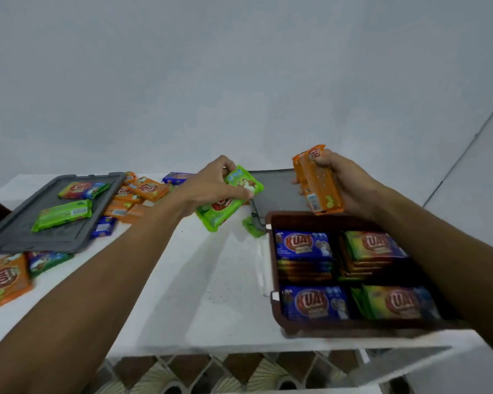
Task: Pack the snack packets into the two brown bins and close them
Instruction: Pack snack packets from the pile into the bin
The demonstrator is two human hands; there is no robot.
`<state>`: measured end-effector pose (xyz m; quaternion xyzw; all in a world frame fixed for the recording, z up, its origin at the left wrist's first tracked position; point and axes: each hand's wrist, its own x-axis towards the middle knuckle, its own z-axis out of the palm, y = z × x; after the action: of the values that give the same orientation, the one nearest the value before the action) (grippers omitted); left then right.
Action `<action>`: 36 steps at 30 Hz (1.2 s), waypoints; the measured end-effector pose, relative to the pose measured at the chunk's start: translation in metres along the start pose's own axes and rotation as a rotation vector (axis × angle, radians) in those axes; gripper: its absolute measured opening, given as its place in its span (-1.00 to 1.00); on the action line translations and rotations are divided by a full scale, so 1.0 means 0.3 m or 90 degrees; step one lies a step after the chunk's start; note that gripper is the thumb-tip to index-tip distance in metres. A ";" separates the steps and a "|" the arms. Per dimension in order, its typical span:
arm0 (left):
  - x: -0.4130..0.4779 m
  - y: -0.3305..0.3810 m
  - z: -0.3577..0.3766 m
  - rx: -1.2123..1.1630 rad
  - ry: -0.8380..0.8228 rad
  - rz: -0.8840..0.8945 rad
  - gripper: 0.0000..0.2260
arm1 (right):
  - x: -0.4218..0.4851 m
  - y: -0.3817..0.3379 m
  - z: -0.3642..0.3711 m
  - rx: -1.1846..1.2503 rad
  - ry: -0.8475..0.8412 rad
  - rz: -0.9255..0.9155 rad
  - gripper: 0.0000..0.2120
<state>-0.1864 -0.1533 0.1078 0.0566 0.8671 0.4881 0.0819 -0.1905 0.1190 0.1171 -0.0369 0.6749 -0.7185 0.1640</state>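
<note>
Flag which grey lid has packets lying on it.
The left grey lid, carrying a green packet and a multicoloured packet; the other lid, behind the brown bin, shows none on top.

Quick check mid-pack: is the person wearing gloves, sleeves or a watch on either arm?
No. The left hand and right hand are bare, with no gloves. The left forearm and right forearm are uncovered to the frame edge, with no sleeve or cuff in view. No watch or band shows; blur could hide a thin ring.
</note>
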 end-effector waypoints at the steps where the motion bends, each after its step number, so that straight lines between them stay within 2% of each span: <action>1: -0.018 0.043 0.049 0.031 -0.017 0.030 -0.54 | -0.048 0.008 -0.044 -0.050 0.004 -0.009 -0.68; 5: -0.089 0.158 0.222 0.087 -0.106 0.101 -0.56 | -0.226 0.051 -0.187 -0.179 -0.031 -0.023 -0.68; 8: -0.135 0.193 0.367 0.179 -0.161 0.155 -0.63 | -0.344 0.073 -0.281 -0.366 -0.133 -0.040 -0.69; 11: -0.149 0.161 0.491 0.272 -0.252 0.221 -0.72 | -0.424 0.112 -0.321 -0.570 -0.227 -0.004 -0.66; 14: -0.153 0.116 0.549 0.372 -0.314 0.221 -0.80 | -0.444 0.177 -0.334 -0.761 -0.283 0.008 -0.73; 16: -0.155 0.104 0.559 0.413 -0.310 0.228 -0.81 | -0.453 0.200 -0.340 -0.790 -0.259 -0.012 -0.75; 23: -0.187 0.104 0.550 0.383 -0.347 0.218 -0.91 | -0.463 0.220 -0.345 -0.926 -0.246 -0.061 -0.73; 27: -0.201 0.097 0.554 0.417 -0.317 0.270 -0.90 | -0.480 0.233 -0.349 -0.939 -0.207 -0.085 -0.72; 36: -0.205 0.096 0.555 0.400 -0.320 0.272 -0.87 | -0.478 0.255 -0.359 -0.919 -0.176 -0.108 -0.72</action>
<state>-0.0928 -0.0099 0.0530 0.3735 0.8950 0.1786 0.1662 -0.0705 0.2605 0.0569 -0.2778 0.9475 -0.0950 0.1265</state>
